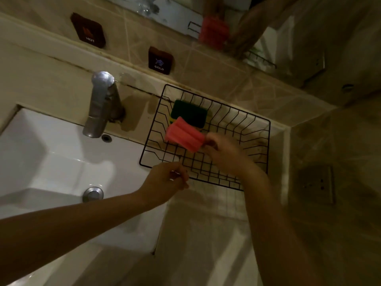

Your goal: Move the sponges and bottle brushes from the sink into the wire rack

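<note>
A black wire rack (255,124) stands on the counter to the right of the white sink (51,157). A green and yellow sponge (188,113) lies in the rack's far left part. My right hand (224,151) is over the rack and grips one end of a ridged pink sponge (184,134), held just in front of the green one. My left hand (167,180) hovers at the rack's near left edge with fingers curled; whether something thin is pinched in it is unclear. No sponges or brushes show in the visible part of the sink basin.
A metal tap (102,104) rises behind the sink, and a round drain plug (93,194) sits in the basin. HOT (88,30) and COLD (160,60) signs are on the tiled wall. A mirror (214,32) above reflects the pink sponge. A wall socket (316,183) is at right.
</note>
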The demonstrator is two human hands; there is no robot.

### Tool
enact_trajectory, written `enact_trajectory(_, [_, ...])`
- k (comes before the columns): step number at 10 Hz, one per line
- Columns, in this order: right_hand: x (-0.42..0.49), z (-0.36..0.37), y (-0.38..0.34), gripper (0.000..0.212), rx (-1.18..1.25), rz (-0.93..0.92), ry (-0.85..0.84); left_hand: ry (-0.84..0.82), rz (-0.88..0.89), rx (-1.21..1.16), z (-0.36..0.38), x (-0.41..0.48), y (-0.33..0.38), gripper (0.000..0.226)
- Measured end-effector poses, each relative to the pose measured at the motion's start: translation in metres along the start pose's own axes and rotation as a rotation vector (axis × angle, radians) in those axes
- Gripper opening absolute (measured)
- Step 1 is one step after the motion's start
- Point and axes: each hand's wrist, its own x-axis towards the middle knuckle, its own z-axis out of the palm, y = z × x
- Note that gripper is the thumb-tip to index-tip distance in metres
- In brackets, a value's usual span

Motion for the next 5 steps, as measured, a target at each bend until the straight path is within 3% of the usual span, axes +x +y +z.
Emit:
enact_trajectory(1, [0.019, 0.032, 0.022, 0.018, -0.152, -0.009, -0.026, -0.018, 0.003, 0.088, -0.005, -0.002, -0.009, 0.026])
enact_trajectory(3, [0.043, 0.069, 0.035, 0.027, -0.197, 0.103, 0.004, -0.058, 0.013, 0.142, -0.009, -0.006, -0.009, 0.026])
enact_trajectory(4, [0.029, 0.072, 0.029, 0.016, -0.14, 0.078, 0.197, -0.08, 0.041, 0.163, -0.011, -0.018, -0.008, 0.025])
enact_trajectory(5, [0.007, 0.073, 0.015, 0.02, -0.092, 0.055, 0.406, -0.116, 0.055, 0.246, -0.018, -0.033, -0.005, 0.026])
